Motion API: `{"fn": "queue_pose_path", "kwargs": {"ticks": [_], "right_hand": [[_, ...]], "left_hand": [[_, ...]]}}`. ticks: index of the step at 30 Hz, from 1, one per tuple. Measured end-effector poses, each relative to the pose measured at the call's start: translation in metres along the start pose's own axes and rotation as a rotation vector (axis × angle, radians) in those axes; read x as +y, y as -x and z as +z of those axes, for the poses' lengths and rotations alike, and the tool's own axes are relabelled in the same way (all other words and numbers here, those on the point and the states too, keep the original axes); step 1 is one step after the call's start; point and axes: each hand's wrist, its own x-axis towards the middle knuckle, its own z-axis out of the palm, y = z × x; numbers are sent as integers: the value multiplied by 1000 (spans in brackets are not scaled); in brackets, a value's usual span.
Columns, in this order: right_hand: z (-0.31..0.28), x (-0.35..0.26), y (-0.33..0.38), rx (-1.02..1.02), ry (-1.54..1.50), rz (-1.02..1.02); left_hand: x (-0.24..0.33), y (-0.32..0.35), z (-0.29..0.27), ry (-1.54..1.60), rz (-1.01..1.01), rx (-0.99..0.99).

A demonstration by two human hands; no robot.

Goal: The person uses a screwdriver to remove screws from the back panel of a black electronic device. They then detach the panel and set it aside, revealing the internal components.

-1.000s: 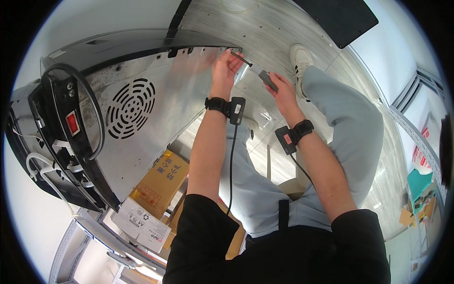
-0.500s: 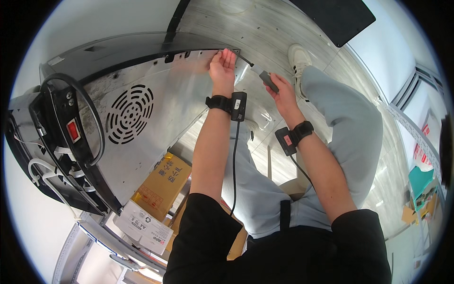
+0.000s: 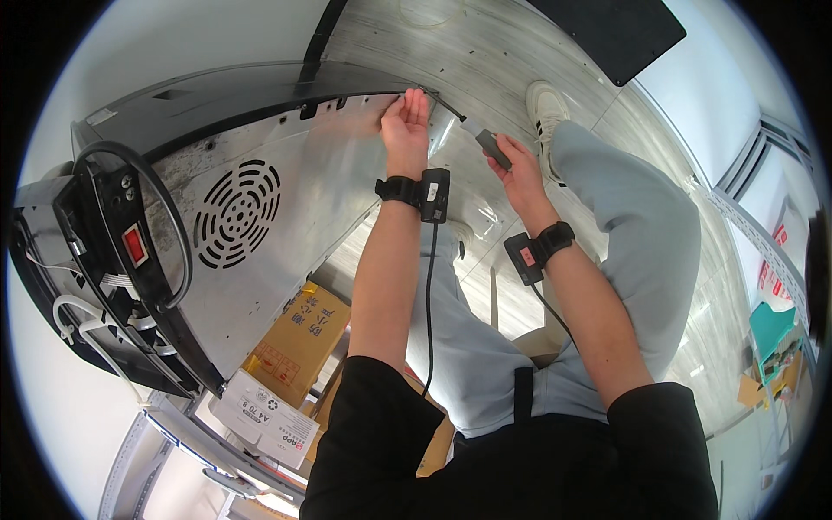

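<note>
My left hand (image 3: 406, 130) is raised with its palm toward me at the far right corner of a metal panel (image 3: 321, 165). Its fingers are stretched out, with the tips against the panel's dark edge. From that corner a thin dark rod (image 3: 446, 106) sticks out toward the right, ending in a small knob. My right hand (image 3: 517, 169) is closed round a small dark grey block (image 3: 493, 148), pinched between thumb and fingers. A short gap parts the block from the rod's knob. Both wrists carry black strapped boxes with cables.
The panel, pierced by a round slotted vent (image 3: 238, 213), belongs to a machine with a red switch (image 3: 134, 244) and a thick black cable (image 3: 178, 217). Cardboard boxes (image 3: 299, 342) stand below it. A black flat panel (image 3: 615, 39) lies at the far right. Shelving stands at right.
</note>
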Motion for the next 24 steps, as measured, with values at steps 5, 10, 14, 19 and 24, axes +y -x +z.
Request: {"fn": "queue_pose_path", "kwargs": {"ticks": [5,10,14,19,24], "right_hand": [[0,-1,1,6,-3,1],[1,-2,1,-4,20,1],[-1,-1,0,-7,19,-3],[-1,-1,0,-13,-4,-1],[0,-2,1,-13,-5,0]], "left_hand": [[0,3,3,-5,-3,18],[4,3,7,-66,-60,24],[4,3,10,-89,-73,30],[4,2,7,-93,-61,48],[0,3,5,-90,-1,58]]}}
